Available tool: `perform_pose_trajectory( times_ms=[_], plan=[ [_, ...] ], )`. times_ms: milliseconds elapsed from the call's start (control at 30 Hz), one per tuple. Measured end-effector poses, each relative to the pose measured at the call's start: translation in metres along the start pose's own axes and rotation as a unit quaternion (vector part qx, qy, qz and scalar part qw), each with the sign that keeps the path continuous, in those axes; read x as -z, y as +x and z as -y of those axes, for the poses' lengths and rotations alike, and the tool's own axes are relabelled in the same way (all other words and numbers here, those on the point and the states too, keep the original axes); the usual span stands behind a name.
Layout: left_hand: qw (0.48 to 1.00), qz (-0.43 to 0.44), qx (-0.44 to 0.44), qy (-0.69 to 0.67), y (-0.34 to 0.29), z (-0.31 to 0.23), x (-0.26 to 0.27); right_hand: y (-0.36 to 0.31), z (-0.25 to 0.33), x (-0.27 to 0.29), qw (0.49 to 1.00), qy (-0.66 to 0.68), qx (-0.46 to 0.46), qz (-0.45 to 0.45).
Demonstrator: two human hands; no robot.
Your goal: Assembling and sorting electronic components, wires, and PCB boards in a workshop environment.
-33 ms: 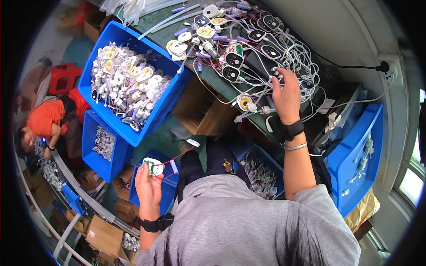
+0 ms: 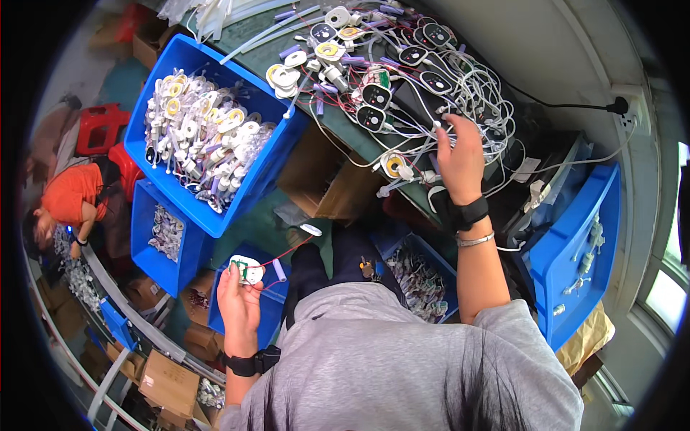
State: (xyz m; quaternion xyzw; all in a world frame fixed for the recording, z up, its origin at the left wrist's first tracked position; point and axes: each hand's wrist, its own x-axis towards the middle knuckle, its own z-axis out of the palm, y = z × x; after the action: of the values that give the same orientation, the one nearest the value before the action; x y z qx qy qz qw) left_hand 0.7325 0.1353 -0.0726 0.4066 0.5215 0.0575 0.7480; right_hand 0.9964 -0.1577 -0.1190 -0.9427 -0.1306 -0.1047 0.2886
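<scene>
My left hand (image 2: 241, 302) grips a white oval casing (image 2: 246, 269) with a green circuit board in it. Red wires run from the casing to a small white oval part (image 2: 311, 230) and a purple cylindrical battery cell (image 2: 279, 270), both hanging free. Over the bench, my right hand (image 2: 461, 161) reaches into a tangle of white cables (image 2: 496, 108). Its thumb and forefinger are apart, right beside small white cable plugs (image 2: 437, 124); no firm hold on one is visible. Black oval panels (image 2: 376, 95) lie among the cables.
A blue bin (image 2: 251, 179) heaped with white parts stands left of the green bench (image 2: 345, 144). A smaller blue bin (image 2: 154, 262) is below it. Another blue tray (image 2: 546, 287) leans at right. A person in orange (image 2: 72, 194) bends over parts at far left.
My right hand has shifted slightly left and down among the cable plugs, its thumb and forefinger spread. My left hand still holds the casing, and the whole view has moved slightly.
</scene>
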Motion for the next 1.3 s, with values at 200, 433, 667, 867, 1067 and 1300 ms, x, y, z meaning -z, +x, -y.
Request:
perform_pose_trajectory(
  times_ms=[200, 433, 667, 867, 1067, 1300],
  plan=[
    [1.000, -0.001, 0.010, -0.004, 0.003, -0.002, -0.006, -0.047, 0.010, -0.011, 0.972, -0.155, 0.018, 0.173],
    [1.000, 0.002, 0.004, 0.008, 0.001, -0.002, 0.001, -0.052, 0.009, -0.004, 0.971, -0.180, 0.031, 0.154],
    [1.000, -0.004, 0.008, 0.001, 0.000, -0.001, 0.003, -0.070, 0.011, -0.001, 0.979, -0.125, 0.020, 0.156],
    [1.000, 0.006, 0.012, 0.013, -0.001, 0.001, 0.002, -0.084, -0.031, -0.033, 0.957, 0.154, -0.221, 0.104],
    [1.000, 0.006, 0.013, 0.020, -0.001, 0.006, 0.012, -0.054, -0.026, -0.045, 0.761, 0.403, -0.492, 0.128],
    [1.000, 0.001, 0.013, 0.013, -0.002, 0.009, 0.019, -0.052, -0.042, -0.058, 0.712, 0.417, -0.557, 0.096]
  ],
)
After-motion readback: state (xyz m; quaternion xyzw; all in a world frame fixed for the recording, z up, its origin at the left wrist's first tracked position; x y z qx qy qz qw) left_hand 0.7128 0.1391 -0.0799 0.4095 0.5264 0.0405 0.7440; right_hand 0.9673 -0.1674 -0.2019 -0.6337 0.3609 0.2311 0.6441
